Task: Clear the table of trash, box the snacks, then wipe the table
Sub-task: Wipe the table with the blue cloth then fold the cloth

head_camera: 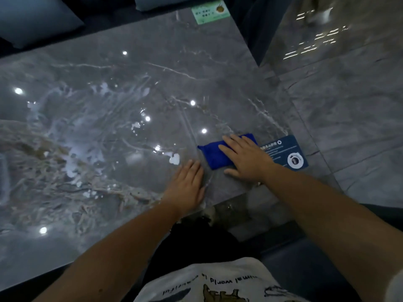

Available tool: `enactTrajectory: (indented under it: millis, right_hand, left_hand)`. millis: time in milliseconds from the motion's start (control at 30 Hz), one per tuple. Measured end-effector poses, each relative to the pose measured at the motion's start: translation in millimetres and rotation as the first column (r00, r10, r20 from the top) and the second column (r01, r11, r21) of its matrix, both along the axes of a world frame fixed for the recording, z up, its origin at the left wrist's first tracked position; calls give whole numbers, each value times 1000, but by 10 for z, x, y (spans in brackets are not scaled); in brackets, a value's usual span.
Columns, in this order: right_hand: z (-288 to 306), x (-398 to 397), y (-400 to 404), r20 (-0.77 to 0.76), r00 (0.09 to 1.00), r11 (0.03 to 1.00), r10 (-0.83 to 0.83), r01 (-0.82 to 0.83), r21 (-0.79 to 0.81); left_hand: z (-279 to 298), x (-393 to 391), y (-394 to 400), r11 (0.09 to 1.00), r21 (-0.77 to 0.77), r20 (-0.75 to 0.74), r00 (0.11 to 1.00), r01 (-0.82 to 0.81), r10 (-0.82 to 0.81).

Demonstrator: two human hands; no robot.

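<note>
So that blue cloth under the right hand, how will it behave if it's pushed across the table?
The blue cloth looks folded and soft, so it will likely bunch or unfold rather than slide stiffly. The table is glossy with wet-looking streaks, so it probably glides easily under the flat right hand. It seems light.

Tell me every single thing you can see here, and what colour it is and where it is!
table: one, grey marble look, shiny with wet streaks, fills most of the view
cloth: one, bright blue, folded, lying flat near the table's right front corner
card: one, dark blue with white print, on the table at its right edge, just right of the cloth
sticker: one, pale green, at the table's far edge
cushions: two partly in view, grey-blue, beyond the table at the top
floor: grey tiles, right of the table
left hand: one, flat on the bare table, left of the cloth
right hand: one, pressed flat on the cloth
</note>
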State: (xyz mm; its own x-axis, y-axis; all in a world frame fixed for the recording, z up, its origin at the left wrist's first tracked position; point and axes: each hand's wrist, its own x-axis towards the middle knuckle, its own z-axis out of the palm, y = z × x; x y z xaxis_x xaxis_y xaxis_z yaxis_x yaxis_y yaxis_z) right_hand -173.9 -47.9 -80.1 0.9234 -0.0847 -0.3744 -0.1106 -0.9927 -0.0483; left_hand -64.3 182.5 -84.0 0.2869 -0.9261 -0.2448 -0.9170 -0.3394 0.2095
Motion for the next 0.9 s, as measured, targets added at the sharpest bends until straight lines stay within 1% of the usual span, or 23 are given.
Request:
enactTrajectory:
  millis: [67,167,233,300,367,433,500,567,633,667,700,733,767,800,833,867,900]
  right_hand:
    - [-58,60,-26,33,996,996,88,-88,-1]
    - [-116,130,-45,69,985,988,155,-155,-11]
    - [-146,140,-35,107,982,988,153,-151,-29]
    - [-150,121,19,138,983,992,117,-109,-66]
    - [-138,98,101,120,992,995,48,-37,-90]
    - [-98,117,197,72,996,996,-59,64,-58]
    - [-41,163,273,43,972,973,-230,229,29]
    - [33,247,313,7,910,897,-415,408,171]
    - [100,346,343,-35,839,773,-543,516,369]
    - [143,416,370,-83,793,678,-603,564,472]
    - [205,494,414,-165,716,525,-679,630,573]
    - [270,577,480,-292,603,305,-742,692,654]
    - [318,662,551,-453,482,53,-750,726,686]
    - [367,761,624,-591,398,-141,-702,735,663]
    - [409,872,701,-688,357,-263,-632,736,623]
    - [449,1001,786,-759,346,-354,-552,727,589]
    - [484,1142,884,-805,362,-431,-471,701,568]
  left_hand:
    - [-124,-28,67,1000,-17,13,1000,17,-17]
    - [-234,-24,108,997,-71,10,1000,21,-20]
    - [-260,-21,111,997,-78,9,1000,24,-24]
    - [-264,-27,121,997,-67,-1,1000,23,-23]
    - [-257,-26,130,998,-61,-5,1000,28,-28]
    - [-223,-9,120,999,-37,-15,999,33,-33]
    - [-174,16,119,999,-10,-33,998,46,-47]
    - [-110,51,130,999,12,-55,997,52,-52]
    - [-27,81,200,999,-39,-72,997,1,-3]
    - [18,102,275,996,-85,-84,996,-39,32]
    - [61,123,373,988,-133,-98,993,-81,68]
    - [94,157,487,977,-173,-111,988,-123,105]
    - [121,209,626,965,-199,-117,982,-168,146]
    - [140,282,780,953,-214,-117,974,-216,194]
    - [156,372,949,937,-219,-115,961,-271,251]
    - [168,474,1128,918,-214,-115,942,-333,315]
    - [173,588,1320,894,-204,-116,917,-399,383]
